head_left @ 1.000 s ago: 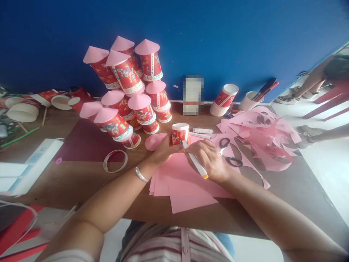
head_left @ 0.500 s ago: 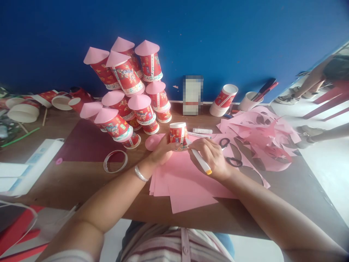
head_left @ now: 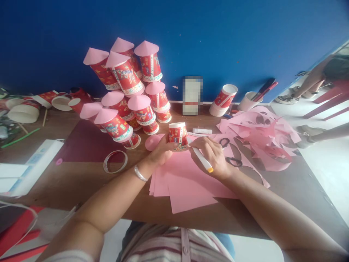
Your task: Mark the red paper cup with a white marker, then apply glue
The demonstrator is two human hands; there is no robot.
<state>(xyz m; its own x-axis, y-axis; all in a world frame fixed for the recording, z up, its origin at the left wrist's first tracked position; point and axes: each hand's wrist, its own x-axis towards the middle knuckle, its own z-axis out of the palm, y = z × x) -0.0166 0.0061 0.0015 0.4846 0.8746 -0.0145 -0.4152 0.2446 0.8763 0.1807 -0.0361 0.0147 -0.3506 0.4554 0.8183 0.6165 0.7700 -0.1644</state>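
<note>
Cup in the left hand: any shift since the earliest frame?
Yes, slightly left: the gap between the cup and the white tube lying on the table has widened.

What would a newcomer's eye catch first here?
Most striking are the red cups with pink cone tops, clustered left of centre before the blue wall. In the middle, the left hand holds another red cup and the right hand a white marker. Pink paper scraps lie at right.
</note>
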